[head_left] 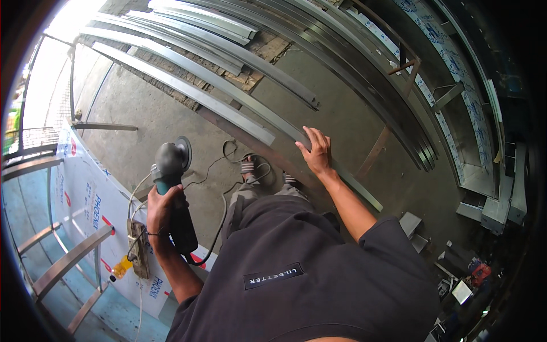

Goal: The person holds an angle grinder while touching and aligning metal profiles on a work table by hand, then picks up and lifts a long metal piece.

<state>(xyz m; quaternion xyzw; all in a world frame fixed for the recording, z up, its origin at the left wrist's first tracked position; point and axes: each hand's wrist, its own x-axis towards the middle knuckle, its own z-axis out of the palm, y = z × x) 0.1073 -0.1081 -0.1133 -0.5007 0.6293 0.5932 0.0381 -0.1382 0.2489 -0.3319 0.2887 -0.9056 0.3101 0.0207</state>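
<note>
My left hand (159, 211) is wrapped round the body of an angle grinder (169, 162), grey-headed with a dark handle. The grinder's round disc (184, 153) faces right, and its black cord loops down past my leg. My right hand (317, 151) has its fingers spread over a long metal bar (245, 98) that runs from the far left to the near right. Whether the palm touches the bar I cannot tell. Beside it lies a shorter-looking, bright metal bar (188, 94).
More metal profiles (342, 71) stretch across the back and right. At left, a film-covered sheet (85, 199) bears a power strip (138, 251) and a bottle of yellow liquid (122, 267). A cable (219, 159) winds over the concrete floor by my feet. Scattered metal pieces (461, 292) lie lower right.
</note>
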